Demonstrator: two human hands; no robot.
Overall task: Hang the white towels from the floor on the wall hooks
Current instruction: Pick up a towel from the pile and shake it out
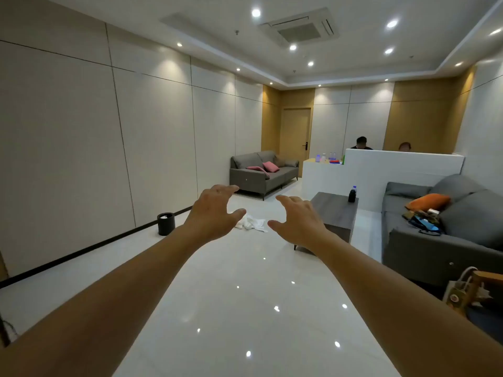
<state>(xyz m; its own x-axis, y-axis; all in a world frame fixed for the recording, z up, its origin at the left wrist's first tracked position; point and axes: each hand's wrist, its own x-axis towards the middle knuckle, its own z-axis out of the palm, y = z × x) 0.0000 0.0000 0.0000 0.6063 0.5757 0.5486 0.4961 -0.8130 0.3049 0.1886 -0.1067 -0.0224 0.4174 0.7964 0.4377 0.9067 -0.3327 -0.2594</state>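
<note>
Long room with pale panelled walls (68,148), tan wood panels and a door (295,140) at the far end, and a glossy white tiled floor (245,308) that mirrors the recessed ceiling spotlights (255,13). One grey sofa (261,172) with pink cushions stands against the far wall, a second grey sofa (446,229) on the right, near a low grey table (337,210) bearing a dark bottle. A black bin (166,223) stands by the left wall, and a white partition (394,167) screens two seated people.

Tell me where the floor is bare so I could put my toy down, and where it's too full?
The shiny floor is bare in front of the white towels, between the left wall and the near grey sofa. The coffee table top is mostly free beside the dark bottle. The near sofa's seat is crowded with an orange cushion and clutter.
</note>
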